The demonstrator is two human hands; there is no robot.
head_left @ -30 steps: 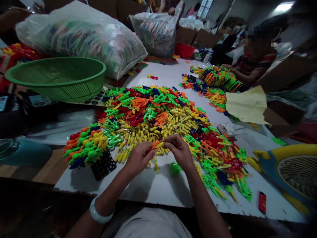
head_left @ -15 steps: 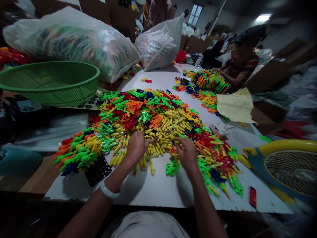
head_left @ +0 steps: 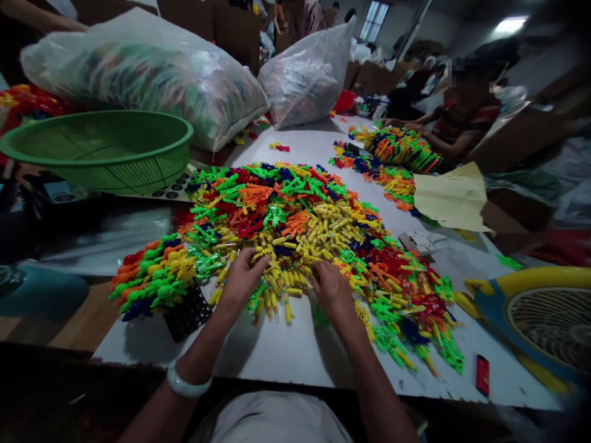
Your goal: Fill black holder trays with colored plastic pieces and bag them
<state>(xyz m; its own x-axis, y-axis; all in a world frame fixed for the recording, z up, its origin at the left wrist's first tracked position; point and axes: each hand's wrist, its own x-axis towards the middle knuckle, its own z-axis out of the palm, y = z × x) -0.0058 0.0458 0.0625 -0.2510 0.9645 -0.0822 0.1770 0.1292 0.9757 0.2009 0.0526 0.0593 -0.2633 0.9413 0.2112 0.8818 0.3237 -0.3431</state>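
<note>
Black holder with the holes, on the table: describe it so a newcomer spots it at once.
Find the white table and go toward its near left corner. There, left of the person's left hand, look just under a thick bunch of bright plastic figures for the black holder. Its dark, hole-filled side sets it apart from the colourful pieces beside it.

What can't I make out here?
Head view:
Left hand and right hand: anything held, hidden by the hands.
Fan: right side, cut off by the right edge.
Teal object: left end, cut off by the left edge.
Large bag: exact contents, blurred by cloudy plastic.
</note>
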